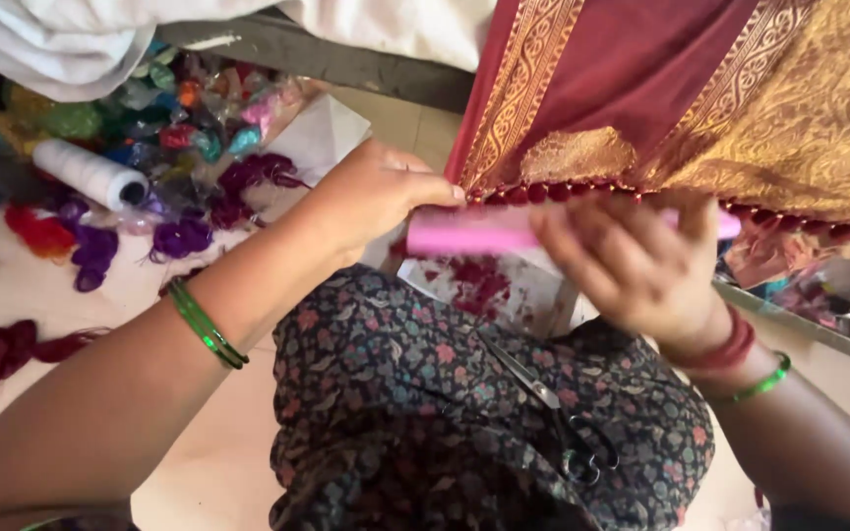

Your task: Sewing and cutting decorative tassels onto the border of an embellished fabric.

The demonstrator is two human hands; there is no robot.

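Scissors (553,413) are lying on the lap. Both hands, left (371,197) and right (632,261), are closing fingers on a light, stiff pink comb (479,231) under the soft tasselled saree edge (563,192).

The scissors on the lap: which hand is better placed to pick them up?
Probably the right hand: the scissors lie just below it. The left hand pinches the tassel edge.

A comb (489,232) lies level between the hands, left hand (371,192) at its left end, right hand (632,265) over its right part, just below the cloth's tasselled edge (582,190). Scissors (553,411) rest on the lap, near. A thread spool (86,172) lies far left, seemingly on the floor.
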